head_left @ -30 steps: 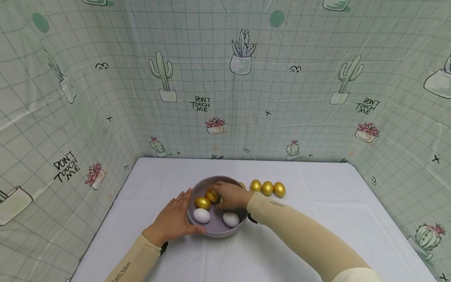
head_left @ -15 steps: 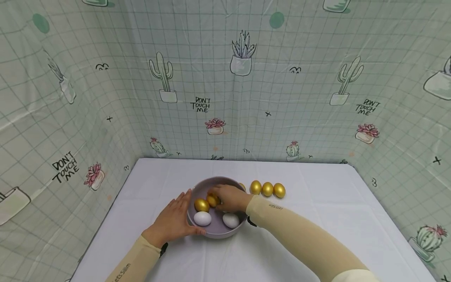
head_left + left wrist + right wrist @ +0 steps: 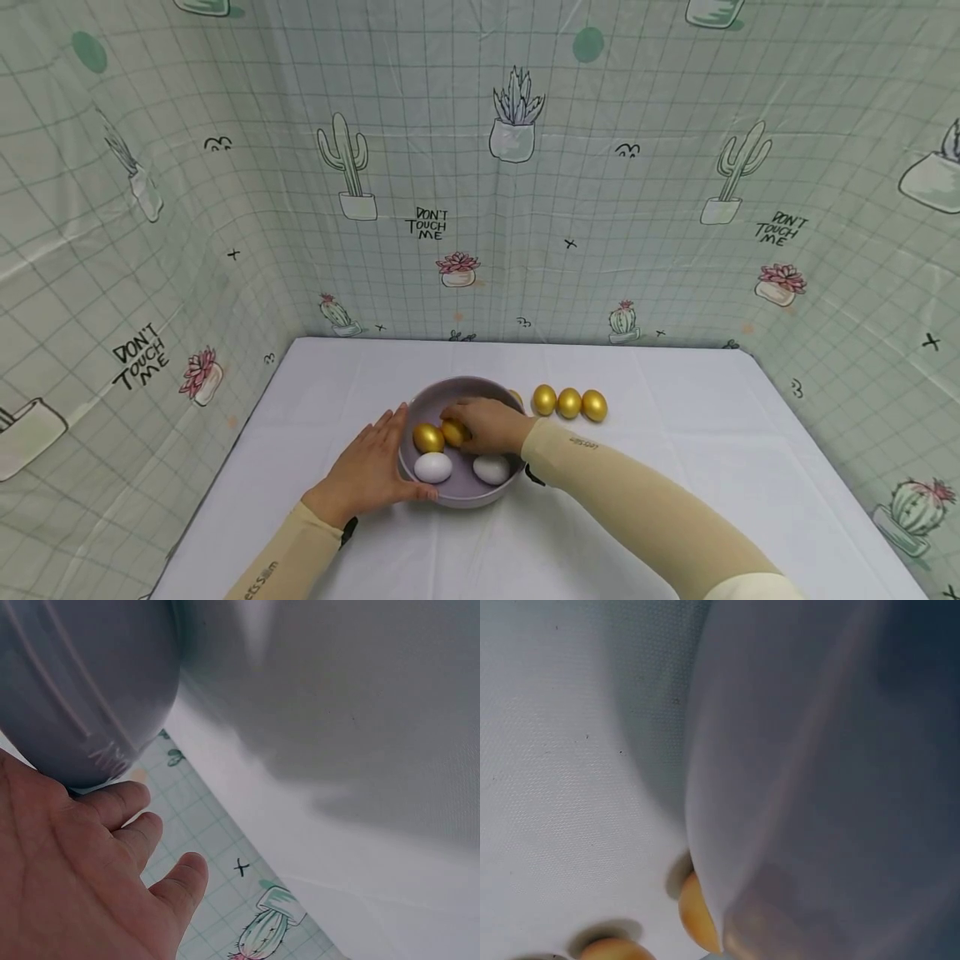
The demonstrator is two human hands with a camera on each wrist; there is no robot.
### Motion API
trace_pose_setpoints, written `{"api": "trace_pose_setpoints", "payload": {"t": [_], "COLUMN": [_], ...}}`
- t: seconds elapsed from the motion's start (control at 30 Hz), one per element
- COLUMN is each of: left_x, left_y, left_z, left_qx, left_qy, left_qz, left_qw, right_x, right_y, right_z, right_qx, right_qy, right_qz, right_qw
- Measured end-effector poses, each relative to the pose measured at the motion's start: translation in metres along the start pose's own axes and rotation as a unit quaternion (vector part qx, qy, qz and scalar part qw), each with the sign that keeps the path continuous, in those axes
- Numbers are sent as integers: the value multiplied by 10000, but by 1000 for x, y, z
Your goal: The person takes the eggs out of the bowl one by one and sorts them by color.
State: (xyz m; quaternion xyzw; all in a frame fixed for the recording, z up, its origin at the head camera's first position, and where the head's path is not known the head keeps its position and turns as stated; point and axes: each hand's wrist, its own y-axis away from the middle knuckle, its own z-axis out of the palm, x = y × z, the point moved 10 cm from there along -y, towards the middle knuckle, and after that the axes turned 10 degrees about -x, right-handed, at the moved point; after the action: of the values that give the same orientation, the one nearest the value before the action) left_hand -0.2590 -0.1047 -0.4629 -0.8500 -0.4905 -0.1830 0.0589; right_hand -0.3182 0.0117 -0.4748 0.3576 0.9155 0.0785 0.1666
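A round mauve bowl [image 3: 465, 502] stands on the white-covered table. My left hand [image 3: 367, 471] rests against its left outer side, fingers spread and fairly straight, thumb along the front. In the left wrist view, fingers [image 3: 124, 802] touch the bowl's outer wall [image 3: 97, 682]. Inside the bowl, my right hand [image 3: 491, 423] grips a golden egg [image 3: 455, 433], its fingertips partly hidden. Another golden egg [image 3: 428, 437] lies just left of it. Two white eggs, one at left [image 3: 432, 467] and another white egg at right [image 3: 491, 469], lie nearer the front.
Behind the bowl to the right, three golden eggs [image 3: 568, 403] stand in a row on the table [image 3: 675, 475]. One more golden egg [image 3: 516, 395] is mostly hidden by the bowl rim. A patterned cloth [image 3: 525, 208] surrounds the back and sides.
My right hand has shifted slightly toward the front of the bowl, with the golden egg under its fingers. The left-hand eggs have moved a little frontward. My left hand has stayed put.
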Motion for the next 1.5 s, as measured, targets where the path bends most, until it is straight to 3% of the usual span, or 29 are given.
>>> {"api": "trace_pose_setpoints", "payload": {"t": [0.37, 0.97, 1.5], "left_x": [0, -1, -1], "left_y": [0, 1, 1], "left_z": [1, 2, 1], "left_qx": [-3, 47, 49], "left_qy": [-25, -58, -39], "left_qz": [-20, 28, -10], "left_qw": [10000, 10000, 10000], "right_x": [1, 2, 21], "right_y": [3, 14, 59], "right_z": [-5, -31, -79], "right_qx": [34, 478, 1208], "right_qy": [-71, -250, -837], "right_qz": [99, 10, -246], "right_qw": [9999, 9985, 9888]}}
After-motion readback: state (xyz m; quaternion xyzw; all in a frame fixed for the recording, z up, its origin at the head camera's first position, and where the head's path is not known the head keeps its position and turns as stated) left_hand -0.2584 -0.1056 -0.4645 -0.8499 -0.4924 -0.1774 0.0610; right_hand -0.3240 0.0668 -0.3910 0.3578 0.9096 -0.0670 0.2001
